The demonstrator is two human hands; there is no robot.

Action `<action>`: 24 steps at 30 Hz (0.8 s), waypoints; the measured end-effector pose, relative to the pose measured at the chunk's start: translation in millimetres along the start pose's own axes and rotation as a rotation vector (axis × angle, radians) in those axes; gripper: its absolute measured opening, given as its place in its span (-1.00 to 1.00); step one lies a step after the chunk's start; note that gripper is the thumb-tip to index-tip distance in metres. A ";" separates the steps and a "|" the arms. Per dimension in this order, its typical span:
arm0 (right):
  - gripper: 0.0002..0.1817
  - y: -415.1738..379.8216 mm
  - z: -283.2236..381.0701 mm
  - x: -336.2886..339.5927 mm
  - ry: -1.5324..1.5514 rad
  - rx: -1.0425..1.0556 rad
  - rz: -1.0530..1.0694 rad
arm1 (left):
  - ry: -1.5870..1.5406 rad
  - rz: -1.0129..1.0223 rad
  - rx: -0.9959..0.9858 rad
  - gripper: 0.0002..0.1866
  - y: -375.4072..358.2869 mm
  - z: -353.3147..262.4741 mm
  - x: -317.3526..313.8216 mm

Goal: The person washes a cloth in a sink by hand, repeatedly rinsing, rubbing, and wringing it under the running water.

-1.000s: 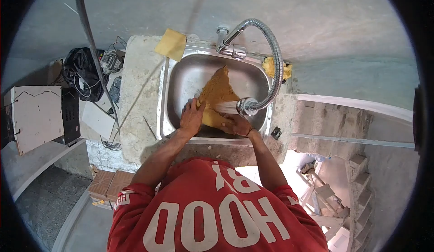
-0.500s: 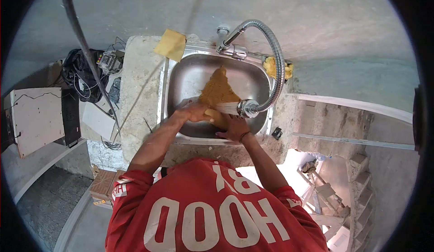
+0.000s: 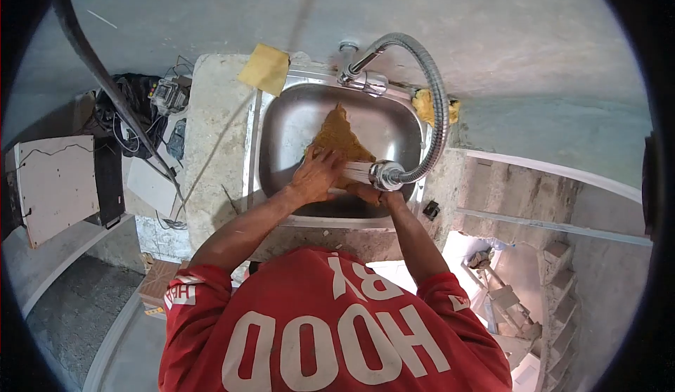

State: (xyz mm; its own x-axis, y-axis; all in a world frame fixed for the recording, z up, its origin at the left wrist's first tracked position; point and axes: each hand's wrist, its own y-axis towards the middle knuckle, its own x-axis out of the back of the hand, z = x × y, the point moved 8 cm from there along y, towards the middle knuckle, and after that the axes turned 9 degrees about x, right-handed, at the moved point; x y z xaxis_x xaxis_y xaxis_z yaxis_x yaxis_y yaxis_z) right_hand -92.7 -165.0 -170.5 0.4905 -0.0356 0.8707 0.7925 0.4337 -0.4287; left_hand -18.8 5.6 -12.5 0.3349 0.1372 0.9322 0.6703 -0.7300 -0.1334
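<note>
A wet, yellow-brown cloth (image 3: 337,135) hangs together in a rough triangle inside the steel sink (image 3: 401,128), its narrow end pointing to the back wall. My left hand (image 3: 316,174) lies over the cloth's near left part, with the fingers bent onto it. Under the spray head (image 3: 385,175), my right hand (image 3: 365,193) grips the cloth's near end; the head and the water hide part of its fingers. Water runs from the spray head across the cloth between my hands.
A flexible metal faucet hose (image 3: 439,111) arches over the sink's right side. A dry yellow cloth (image 3: 265,69) lies at the back left corner, a crumpled yellow one (image 3: 425,106) at the back right. Cables and a black bag (image 3: 130,97) are on the left.
My left hand has moved up and over onto the top of the cloth. My right hand has shifted slightly right, beneath the spray head. The cloth's folded near end is now more covered.
</note>
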 end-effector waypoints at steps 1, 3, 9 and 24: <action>-0.01 -1.7 -1.3 -3.4 -0.029 0.001 -0.037 | -0.002 0.001 0.009 -0.19 -0.2 4.8 -18.1; -0.01 -2.4 0.3 9.0 -0.094 -0.002 -0.118 | 0.037 -0.148 0.062 -0.18 9.4 22.5 -60.8; -0.01 -23.1 26.5 49.3 0.038 -0.185 -0.078 | -0.054 0.464 0.152 -0.09 57.6 33.6 -72.0; -0.26 -9.2 5.6 162.8 0.091 -0.378 -0.194 | -0.005 -0.340 0.133 -0.46 19.9 16.2 -23.5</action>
State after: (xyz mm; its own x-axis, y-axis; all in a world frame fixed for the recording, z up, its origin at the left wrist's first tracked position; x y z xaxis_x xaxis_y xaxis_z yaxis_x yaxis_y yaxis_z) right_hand -22.2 -169.7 -23.4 0.3362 -0.1705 0.9262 0.9417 0.0519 -0.3323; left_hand -2.6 -1.3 -42.5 0.0810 0.3607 0.9291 0.8240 -0.5487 0.1412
